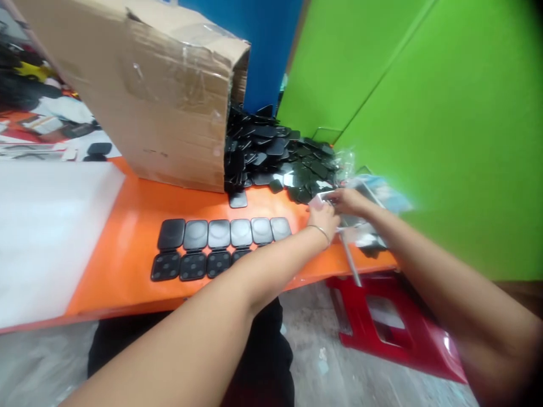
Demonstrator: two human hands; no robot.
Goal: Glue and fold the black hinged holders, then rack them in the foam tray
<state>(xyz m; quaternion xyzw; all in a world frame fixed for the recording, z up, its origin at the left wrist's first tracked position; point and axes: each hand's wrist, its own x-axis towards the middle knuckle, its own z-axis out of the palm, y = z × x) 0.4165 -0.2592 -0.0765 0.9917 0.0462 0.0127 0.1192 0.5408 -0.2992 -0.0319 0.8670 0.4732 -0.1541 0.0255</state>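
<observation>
Your left hand (323,219) holds a blurred white piece (316,201). Your right hand (348,201) touches it, opening unclear, near the right end of the bench (316,264).

No legible text or numbers anywhere.

Bright green wall (445,141) crossed by a thin slanting seam; blue panel (271,51) to its left; orange table (131,237); grey marbled floor (314,356); red plastic stool (416,359) beside the table.
</observation>
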